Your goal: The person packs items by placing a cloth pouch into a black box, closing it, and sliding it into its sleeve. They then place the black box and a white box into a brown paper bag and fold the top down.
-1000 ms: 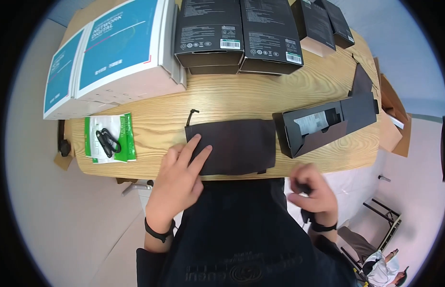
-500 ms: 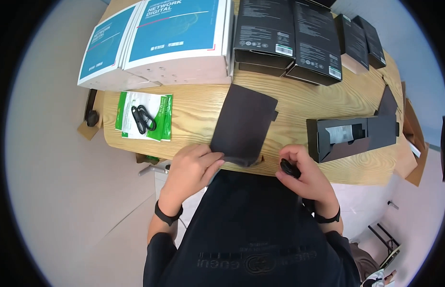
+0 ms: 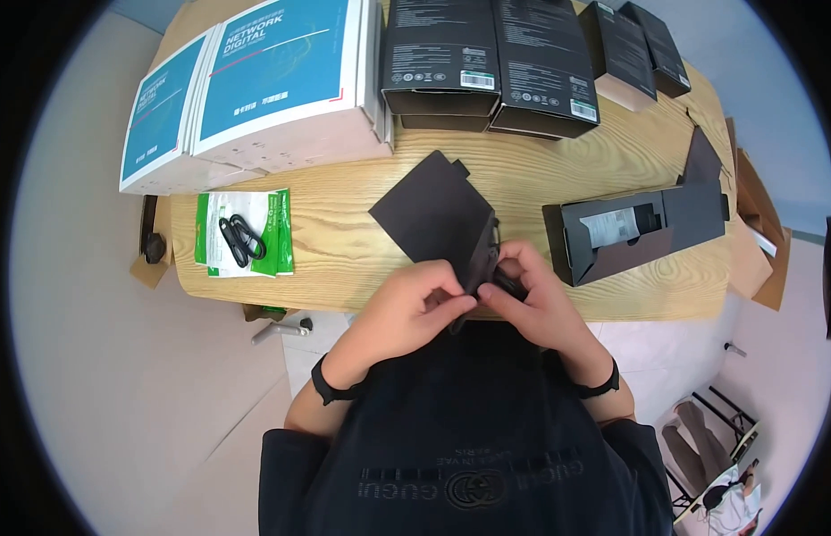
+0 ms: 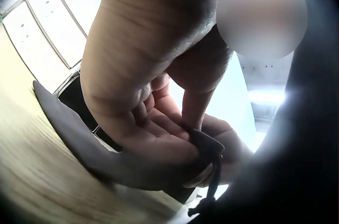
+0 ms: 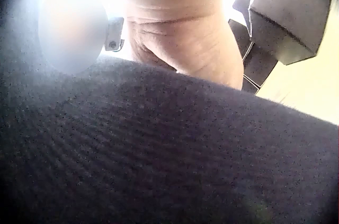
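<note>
"Checking how far along, what shows?"

"On the table (image 3: 326, 214), the right-hand box (image 3: 630, 232) is already open; the pouch (image 3: 438, 210) lies left of it, near end raised."

"Hands?"

"Angled inward, fingertips meeting. The left hand (image 3: 402, 313) pinches the pouch's near end; the right hand (image 3: 545, 308) curls round a black item (image 3: 509, 286), seemingly not inside yet."
</note>
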`<action>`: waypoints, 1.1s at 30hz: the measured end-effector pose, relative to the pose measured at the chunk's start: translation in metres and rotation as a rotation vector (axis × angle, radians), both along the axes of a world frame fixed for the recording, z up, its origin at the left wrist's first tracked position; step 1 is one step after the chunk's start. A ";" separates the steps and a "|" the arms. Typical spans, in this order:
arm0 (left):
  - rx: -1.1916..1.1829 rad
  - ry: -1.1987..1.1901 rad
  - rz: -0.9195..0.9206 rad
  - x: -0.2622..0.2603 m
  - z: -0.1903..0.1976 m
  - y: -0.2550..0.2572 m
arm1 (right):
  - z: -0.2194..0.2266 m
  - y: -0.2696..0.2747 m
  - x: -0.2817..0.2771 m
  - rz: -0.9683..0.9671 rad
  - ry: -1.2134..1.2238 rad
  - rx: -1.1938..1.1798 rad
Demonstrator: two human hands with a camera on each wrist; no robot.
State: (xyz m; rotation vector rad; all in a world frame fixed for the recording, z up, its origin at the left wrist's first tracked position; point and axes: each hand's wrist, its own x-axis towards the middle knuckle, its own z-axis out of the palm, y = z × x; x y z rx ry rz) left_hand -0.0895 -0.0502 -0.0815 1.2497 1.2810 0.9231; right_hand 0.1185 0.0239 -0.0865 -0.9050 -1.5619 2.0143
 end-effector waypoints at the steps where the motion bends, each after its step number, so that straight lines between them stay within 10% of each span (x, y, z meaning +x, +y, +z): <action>1: -0.032 -0.040 0.071 -0.004 0.001 -0.002 | 0.000 -0.001 0.003 -0.007 0.001 -0.002; 7: 0.074 -0.080 0.329 -0.011 0.001 -0.005 | 0.021 0.002 0.024 0.012 -0.281 -0.065; 17: 0.118 0.162 0.031 -0.004 0.027 0.024 | 0.084 0.011 0.009 0.481 -0.472 0.971; 33: 0.187 0.147 -0.047 -0.024 0.017 0.020 | 0.057 0.020 -0.011 0.332 -0.466 1.269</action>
